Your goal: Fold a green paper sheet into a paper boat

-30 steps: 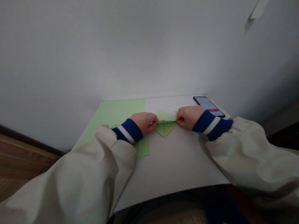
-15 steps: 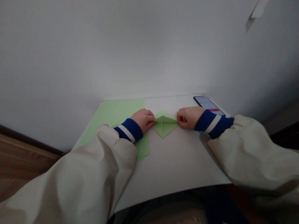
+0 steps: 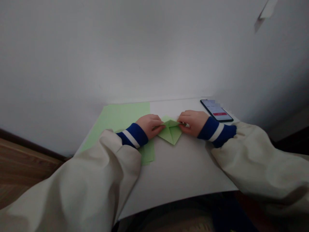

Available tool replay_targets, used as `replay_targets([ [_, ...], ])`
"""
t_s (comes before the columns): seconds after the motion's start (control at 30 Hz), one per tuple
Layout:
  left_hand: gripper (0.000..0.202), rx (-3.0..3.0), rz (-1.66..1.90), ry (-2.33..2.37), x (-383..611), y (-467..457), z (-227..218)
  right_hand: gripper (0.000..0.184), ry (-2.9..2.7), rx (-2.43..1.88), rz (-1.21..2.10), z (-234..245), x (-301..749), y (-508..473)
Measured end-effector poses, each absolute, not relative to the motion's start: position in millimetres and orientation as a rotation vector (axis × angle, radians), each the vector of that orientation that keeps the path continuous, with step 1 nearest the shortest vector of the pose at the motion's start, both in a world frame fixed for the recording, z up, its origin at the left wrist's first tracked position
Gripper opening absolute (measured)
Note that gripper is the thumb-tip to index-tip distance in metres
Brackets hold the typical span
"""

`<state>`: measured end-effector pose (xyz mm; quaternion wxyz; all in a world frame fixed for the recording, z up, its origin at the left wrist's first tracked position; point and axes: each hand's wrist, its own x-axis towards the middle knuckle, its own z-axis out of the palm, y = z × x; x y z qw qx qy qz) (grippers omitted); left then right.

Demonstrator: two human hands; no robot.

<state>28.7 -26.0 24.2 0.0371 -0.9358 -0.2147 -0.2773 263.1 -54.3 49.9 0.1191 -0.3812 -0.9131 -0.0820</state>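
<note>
"What's on the black smartphone (image 3: 216, 111) screen?"

"Too small and blurred to read; only a red bar stands out."

"And the small folded light-green paper (image 3: 171, 133)?"

"The left hand (image 3: 149, 126) and right hand (image 3: 191, 123) hide its side corners, so its layers can't be counted."

"The flat light-green paper sheet (image 3: 120, 124)?"

"The cream left sleeve (image 3: 84, 180) covers its lower part."

"Anything cut off?"

"The white paper scrap on the wall (image 3: 266, 9), at the top edge, and a dim shape below the white worktop (image 3: 181, 180), too dark to name (image 3: 183, 222)."
</note>
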Motion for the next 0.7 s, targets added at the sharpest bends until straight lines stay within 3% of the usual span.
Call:
replay_targets([
  [0.4, 0.025, -2.827, -0.764, -0.596, 32, -24, 30, 0.023, -2.692, -1.044, -0.366, 54, 247, -57],
  [0.7, 0.028, -2.859, -0.613, -0.596, 33, -22, 28, 0.030, -2.693, -1.067, -0.110, 45, 245, -51],
])
